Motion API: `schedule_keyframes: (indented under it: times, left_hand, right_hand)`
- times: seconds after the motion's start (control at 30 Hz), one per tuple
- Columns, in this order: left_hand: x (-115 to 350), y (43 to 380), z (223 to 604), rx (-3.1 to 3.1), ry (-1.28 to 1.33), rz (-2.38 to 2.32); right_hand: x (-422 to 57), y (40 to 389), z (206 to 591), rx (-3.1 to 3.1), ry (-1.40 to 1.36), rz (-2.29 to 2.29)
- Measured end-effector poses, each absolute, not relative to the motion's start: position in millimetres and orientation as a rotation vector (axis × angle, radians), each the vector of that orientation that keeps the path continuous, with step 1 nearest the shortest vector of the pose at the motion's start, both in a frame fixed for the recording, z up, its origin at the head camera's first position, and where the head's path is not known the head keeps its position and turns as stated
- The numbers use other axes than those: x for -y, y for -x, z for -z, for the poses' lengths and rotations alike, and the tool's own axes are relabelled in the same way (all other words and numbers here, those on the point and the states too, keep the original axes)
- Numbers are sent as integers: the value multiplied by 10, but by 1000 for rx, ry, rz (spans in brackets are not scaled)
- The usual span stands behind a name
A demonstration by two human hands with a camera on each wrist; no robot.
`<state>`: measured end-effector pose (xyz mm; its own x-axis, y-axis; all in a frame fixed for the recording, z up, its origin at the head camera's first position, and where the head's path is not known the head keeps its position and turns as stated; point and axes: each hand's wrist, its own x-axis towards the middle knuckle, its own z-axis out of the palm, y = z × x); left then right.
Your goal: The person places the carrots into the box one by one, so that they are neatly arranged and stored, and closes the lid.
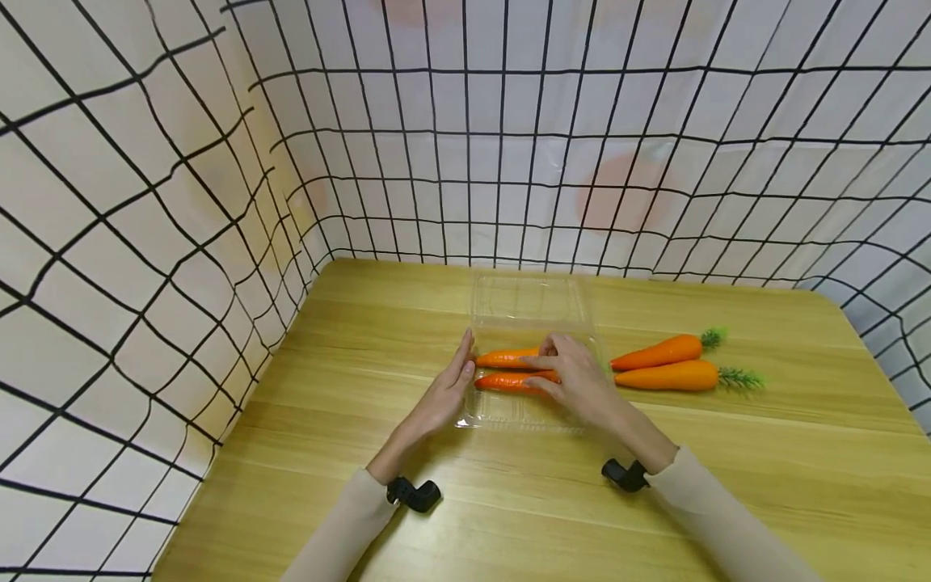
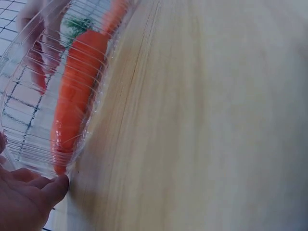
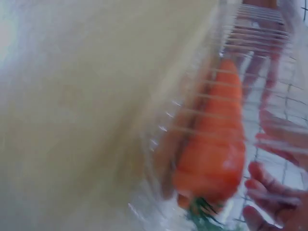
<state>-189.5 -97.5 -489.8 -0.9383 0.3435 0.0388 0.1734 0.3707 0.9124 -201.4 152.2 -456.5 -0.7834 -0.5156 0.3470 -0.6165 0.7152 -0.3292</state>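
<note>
A clear plastic clamshell box (image 1: 502,414) lies on the table with its lid (image 1: 527,299) folded back. Two carrots lie side by side in it: a front carrot (image 1: 502,381), whose leafy end shows in the right wrist view, and a back carrot (image 1: 505,358). My left hand (image 1: 445,396) rests against the box's left end, fingers extended, fingertips by the carrots' pointed tips. Over the carrots' thick ends reaches my right hand (image 1: 578,376), thumb and forefinger apart. In the right wrist view its fingers (image 3: 269,187) are bent loosely above the front carrot.
Two more carrots lie right of the box, an upper carrot (image 1: 662,352) and a lower carrot (image 1: 672,376), green tops pointing right. Black wire mesh (image 1: 509,178) walls the wooden table (image 1: 764,469) at the back and sides.
</note>
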Motion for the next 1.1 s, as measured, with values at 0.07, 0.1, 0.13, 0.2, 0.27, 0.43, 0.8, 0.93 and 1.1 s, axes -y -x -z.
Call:
schedule_keyframes:
  times: [0.07, 0.1, 0.13, 0.2, 0.27, 0.43, 0.8, 0.93, 1.1]
  left_hand:
    - [976, 1894, 4896, -2464, -471, -1615]
    - [977, 1893, 4895, -2463, -472, -1618]
    - [977, 1891, 4894, -2461, -472, -1619]
    - [978, 1889, 4893, -2456, -474, -1621]
    - [977, 1889, 4894, -2455, -474, -1621]
    - [980, 1886, 4896, -2456, -478, -1622]
    - [1001, 1881, 4900, -2457, -461, -1622]
    - [998, 1886, 4902, -2453, -474, -1631]
    - [983, 1887, 4897, -2449, -492, -1636]
  right_hand:
    - [-1547, 2008, 4527, 2668, -901, -632]
    - [-1564, 2004, 4512, 2657, -901, -629]
    - [-1583, 2001, 4499, 2644, -903, -626]
    - [-1631, 1995, 4474, 2618, -907, -616]
    - [-1697, 1983, 4456, 2600, -908, -638]
    - [-1914, 1953, 4428, 2554, -891, -704]
    - [-2361, 1907, 4474, 2500, -821, -719]
    - [-2478, 1889, 4494, 2492, -794, -734]
    - [-2611, 1848, 4528, 2508, -736, -743]
